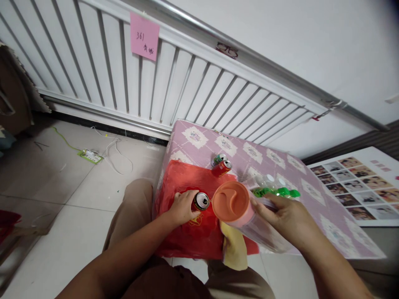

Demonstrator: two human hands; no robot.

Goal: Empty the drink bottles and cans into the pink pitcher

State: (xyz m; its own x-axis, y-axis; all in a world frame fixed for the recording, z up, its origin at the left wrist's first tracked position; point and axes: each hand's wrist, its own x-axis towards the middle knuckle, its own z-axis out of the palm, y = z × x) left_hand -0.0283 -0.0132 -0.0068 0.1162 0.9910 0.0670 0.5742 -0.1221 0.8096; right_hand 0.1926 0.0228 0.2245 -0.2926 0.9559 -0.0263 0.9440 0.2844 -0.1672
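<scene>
Dark brown clothing (pixel 165 278) sits closest to the lens, below the near edge of the table (pixel 311 211), and past it two bare hands work over a red sheet (pixel 177 241) at that table's left end. Fingers curled round its side, the left hand (pixel 183 207) holds a dark can (pixel 202 201) with its top facing up, inward from the left edge; whether its base rests on the sheet is hidden. Fingers of the right hand (pixel 286 216) are closed on a clear pitcher (pixel 264 233), though I cannot tell whether by a handle, and it is tipped leftward, its orange lid (pixel 229 203) at the can's rim, touching or just beside it. As for progress, the can is already open and the pitcher tilted to meet it, so I judge pouring to be the step in hand; the level inside the can is hidden, so how much is left cannot be told. Righting the pitcher and letting go of both are not yet done. Toward the far edge, a red can (pixel 222 168) and a green can (pixel 217 159) sit close together, untouched, as do green-capped bottles (pixel 270 181) mid-table, while a yellow cloth (pixel 234 249) droops over the near edge
</scene>
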